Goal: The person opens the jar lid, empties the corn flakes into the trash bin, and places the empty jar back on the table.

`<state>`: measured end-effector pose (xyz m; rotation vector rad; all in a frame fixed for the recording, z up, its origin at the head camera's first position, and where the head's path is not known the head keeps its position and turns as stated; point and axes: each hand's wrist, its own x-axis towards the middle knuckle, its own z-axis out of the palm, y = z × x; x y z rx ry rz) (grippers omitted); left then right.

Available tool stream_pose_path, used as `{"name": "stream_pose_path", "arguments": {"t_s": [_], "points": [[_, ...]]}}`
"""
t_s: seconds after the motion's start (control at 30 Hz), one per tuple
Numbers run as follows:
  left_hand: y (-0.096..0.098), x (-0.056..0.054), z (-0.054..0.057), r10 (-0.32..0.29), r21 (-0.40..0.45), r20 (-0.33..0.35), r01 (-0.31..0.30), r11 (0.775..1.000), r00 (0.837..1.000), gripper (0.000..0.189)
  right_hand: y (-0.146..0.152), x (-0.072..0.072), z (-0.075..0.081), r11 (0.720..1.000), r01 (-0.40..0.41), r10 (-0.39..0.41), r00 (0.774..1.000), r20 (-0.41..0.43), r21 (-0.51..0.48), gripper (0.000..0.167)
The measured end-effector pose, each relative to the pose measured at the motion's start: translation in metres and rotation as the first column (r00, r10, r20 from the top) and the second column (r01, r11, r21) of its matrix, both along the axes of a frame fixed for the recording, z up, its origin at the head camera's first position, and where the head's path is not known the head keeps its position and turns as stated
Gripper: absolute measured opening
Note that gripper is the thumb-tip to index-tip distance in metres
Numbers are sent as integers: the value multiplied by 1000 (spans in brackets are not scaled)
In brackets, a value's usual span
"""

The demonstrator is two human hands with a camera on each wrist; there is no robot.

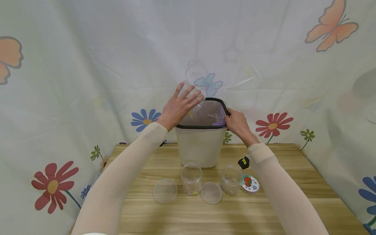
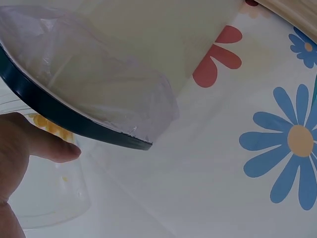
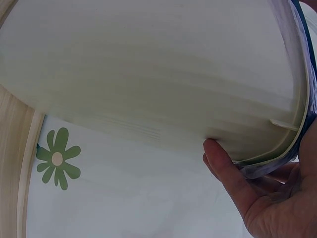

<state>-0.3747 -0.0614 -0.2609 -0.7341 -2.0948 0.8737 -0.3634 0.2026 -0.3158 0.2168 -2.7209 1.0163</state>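
Observation:
My left hand [image 1: 183, 106] grips a clear plastic jar [image 2: 54, 198], tilted over the mouth of a whitish trash bin [image 1: 199, 147]. Small yellow pieces [image 2: 49, 126] lie inside the jar near its mouth, behind the bin's dark rim in the left wrist view. A thin purplish bag [image 2: 114, 89] lines the bin and folds over its edge. At the bin's right corner, my right hand [image 1: 237, 122] holds the rim [image 3: 292, 153], with the thumb along the outer wall. The head view shows the left fingers spread, hiding much of the jar.
Two clear jars [image 1: 191, 179] stand in front of the bin, with two translucent lids [image 1: 165, 191] beside them. Farther right lie a round disc with a red picture [image 1: 250, 183] and a small black-and-yellow object [image 1: 243, 162]. A printed curtain [image 1: 164, 49] hangs behind the wooden table [image 1: 182, 218].

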Motion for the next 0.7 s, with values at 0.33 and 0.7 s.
{"name": "stream_pose_path", "arguments": {"t_s": [0.33,0.7], "points": [[0,-1,1,15,-65,-21,-16,998,1000,101,-1,0,0,1000,-3,3,1000,-5,2,54],[0,-2,2,11,-206,-78,-27,978,997,102,-1,-1,-1,1000,5,-5,1000,-8,1,54]]}}
